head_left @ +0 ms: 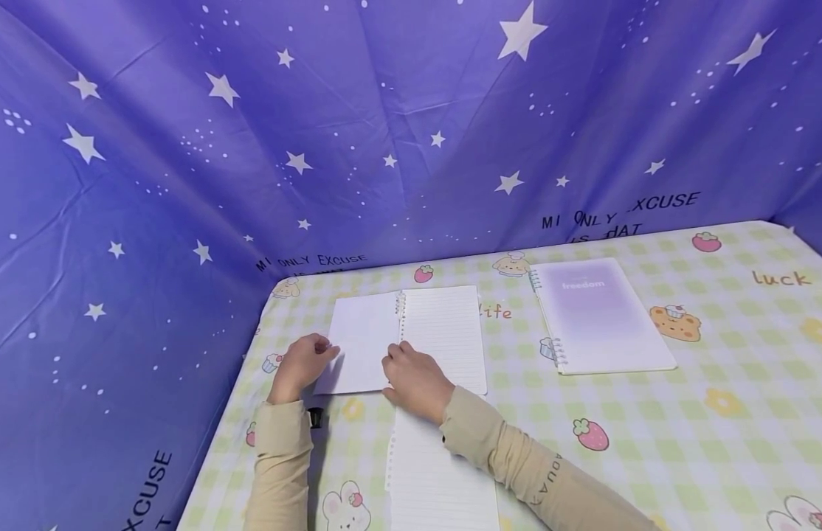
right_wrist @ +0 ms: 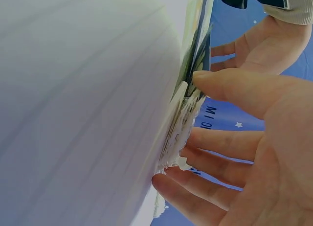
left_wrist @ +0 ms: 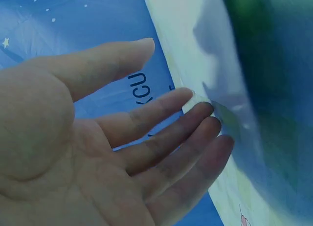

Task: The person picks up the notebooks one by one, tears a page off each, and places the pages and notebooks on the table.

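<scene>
An open ring-bound notebook (head_left: 444, 317) lies on the table, its blank white left side (head_left: 361, 332) and lined right-hand pages spread flat. My right hand (head_left: 418, 380) is over the lower part of its spine. In the right wrist view, the fingertips (right_wrist: 161, 181) reach the ring binding (right_wrist: 176, 133) beside the pages, with the thumb apart from the fingers. At the notebook's left edge is my left hand (head_left: 303, 365), its palm bare and its fingers loosely extended in the left wrist view. Loose lined paper (head_left: 444, 479) with punched holes lies below the notebook, partly under my right sleeve.
A closed ring-bound notebook (head_left: 600, 317) with a lilac cover marked "freedom" lies to the right. The checked tablecloth (head_left: 650, 450) has printed strawberries and animals. A blue star-patterned curtain (head_left: 411, 184) hangs behind and along the left. By the left sleeve is a small black object (head_left: 316, 417).
</scene>
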`<action>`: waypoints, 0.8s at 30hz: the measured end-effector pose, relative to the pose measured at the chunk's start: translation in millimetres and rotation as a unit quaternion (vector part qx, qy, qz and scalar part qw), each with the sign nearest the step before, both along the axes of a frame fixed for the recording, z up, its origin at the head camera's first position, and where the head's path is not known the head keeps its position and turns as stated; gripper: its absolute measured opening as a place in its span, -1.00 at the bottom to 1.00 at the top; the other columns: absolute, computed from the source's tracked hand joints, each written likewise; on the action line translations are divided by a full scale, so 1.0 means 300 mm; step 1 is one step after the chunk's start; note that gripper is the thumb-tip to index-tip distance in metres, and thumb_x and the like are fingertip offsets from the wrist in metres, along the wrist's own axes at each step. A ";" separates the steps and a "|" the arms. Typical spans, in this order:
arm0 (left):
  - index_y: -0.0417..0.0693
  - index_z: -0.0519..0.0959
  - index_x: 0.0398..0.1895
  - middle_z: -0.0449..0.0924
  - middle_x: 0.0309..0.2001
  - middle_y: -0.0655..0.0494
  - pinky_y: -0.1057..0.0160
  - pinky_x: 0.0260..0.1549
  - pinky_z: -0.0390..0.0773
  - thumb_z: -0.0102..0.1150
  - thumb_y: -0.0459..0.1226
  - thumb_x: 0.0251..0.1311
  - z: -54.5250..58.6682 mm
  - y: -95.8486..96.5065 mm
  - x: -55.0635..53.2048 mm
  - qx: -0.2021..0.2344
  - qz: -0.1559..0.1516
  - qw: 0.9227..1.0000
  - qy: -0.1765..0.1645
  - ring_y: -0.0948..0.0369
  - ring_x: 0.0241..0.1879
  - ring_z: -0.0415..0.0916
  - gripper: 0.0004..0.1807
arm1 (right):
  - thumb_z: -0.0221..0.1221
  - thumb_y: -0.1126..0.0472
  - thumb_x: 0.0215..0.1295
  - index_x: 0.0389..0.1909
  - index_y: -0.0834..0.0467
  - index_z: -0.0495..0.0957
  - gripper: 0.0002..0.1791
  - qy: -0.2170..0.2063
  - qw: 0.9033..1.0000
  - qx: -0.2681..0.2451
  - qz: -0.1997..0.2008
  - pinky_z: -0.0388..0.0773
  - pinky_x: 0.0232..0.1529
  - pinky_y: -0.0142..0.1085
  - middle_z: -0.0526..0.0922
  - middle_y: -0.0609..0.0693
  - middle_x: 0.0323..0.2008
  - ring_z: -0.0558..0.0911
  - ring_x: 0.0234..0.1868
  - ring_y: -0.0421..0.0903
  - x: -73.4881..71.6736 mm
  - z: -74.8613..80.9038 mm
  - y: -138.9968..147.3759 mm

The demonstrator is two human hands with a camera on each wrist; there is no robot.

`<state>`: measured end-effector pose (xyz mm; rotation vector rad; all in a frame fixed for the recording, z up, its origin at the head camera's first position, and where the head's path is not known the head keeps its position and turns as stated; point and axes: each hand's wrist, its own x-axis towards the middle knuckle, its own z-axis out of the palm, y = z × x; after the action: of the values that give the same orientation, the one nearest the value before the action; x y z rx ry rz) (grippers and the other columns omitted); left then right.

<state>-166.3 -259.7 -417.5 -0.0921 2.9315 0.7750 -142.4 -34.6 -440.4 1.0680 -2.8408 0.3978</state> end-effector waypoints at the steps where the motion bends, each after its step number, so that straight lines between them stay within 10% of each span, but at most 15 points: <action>1: -0.38 0.58 -0.05 0.65 -0.12 -0.22 -0.05 -0.08 0.56 0.16 -0.21 0.33 0.001 0.001 0.000 -0.001 0.004 1.000 0.000 0.01 -0.23 0.57 -0.65 | 0.37 0.03 0.21 -0.21 0.23 0.67 -0.67 0.002 1.000 -0.001 0.000 0.59 -0.39 -0.34 0.59 0.01 -0.24 0.51 -0.23 -0.08 0.001 -0.001 0.000; 9: -0.41 0.57 0.00 0.64 -0.04 -0.29 -0.23 0.13 0.44 0.16 -0.19 0.32 0.008 0.006 0.000 -0.003 0.051 0.999 -0.006 -0.12 -0.10 0.58 -0.60 | 0.34 0.06 0.24 -0.27 0.22 0.68 -0.72 0.031 0.999 -0.004 0.001 0.57 -0.47 -0.37 0.59 0.01 -0.29 0.51 -0.30 -0.10 0.001 -0.012 -0.002; 24: -0.40 0.65 -0.15 0.68 -0.18 -0.27 -0.06 -0.16 0.59 0.19 -0.23 0.30 0.003 0.001 0.006 0.001 0.075 0.997 0.009 -0.08 -0.24 0.61 -0.68 | 0.35 0.06 0.21 -0.27 0.21 0.68 -0.73 0.043 0.999 0.006 0.002 0.57 -0.44 -0.34 0.59 0.01 -0.32 0.53 -0.30 -0.09 0.004 -0.008 -0.008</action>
<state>-164.6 -259.4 -416.6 -0.3096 2.9675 0.8028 -141.0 -36.9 -442.7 1.0648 -2.7701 0.3270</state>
